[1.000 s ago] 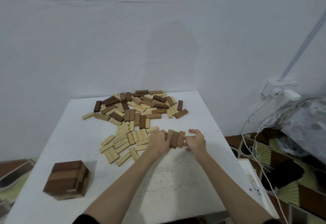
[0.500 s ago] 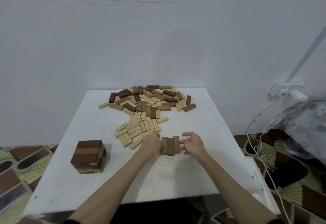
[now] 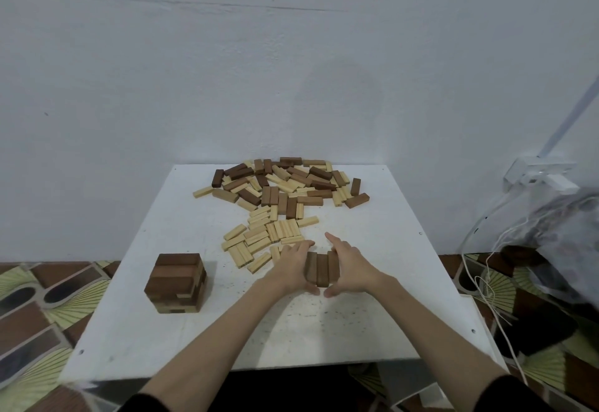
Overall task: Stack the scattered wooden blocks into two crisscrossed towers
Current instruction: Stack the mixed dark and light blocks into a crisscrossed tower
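Three dark wooden blocks (image 3: 319,268) lie side by side as one row on the white table (image 3: 372,321). My left hand (image 3: 291,264) presses against the row's left side and my right hand (image 3: 348,262) against its right side, fingers fairly straight, thumbs meeting at the near end. A short crisscrossed tower of dark blocks (image 3: 176,282) stands at the table's left. Loose pale blocks (image 3: 259,240) lie just beyond my hands. A mixed heap of dark and pale blocks (image 3: 285,184) sits at the far edge.
A white wall stands directly behind the table. To the right hang a wall socket (image 3: 538,178) with white cables (image 3: 486,282) and a plastic bag (image 3: 564,243). Patterned floor tiles (image 3: 35,314) show on the left.
The row of three dark blocks has come nearer to me, away from the pale blocks. Both hands have closed in against its sides, and the view has shifted to the left.
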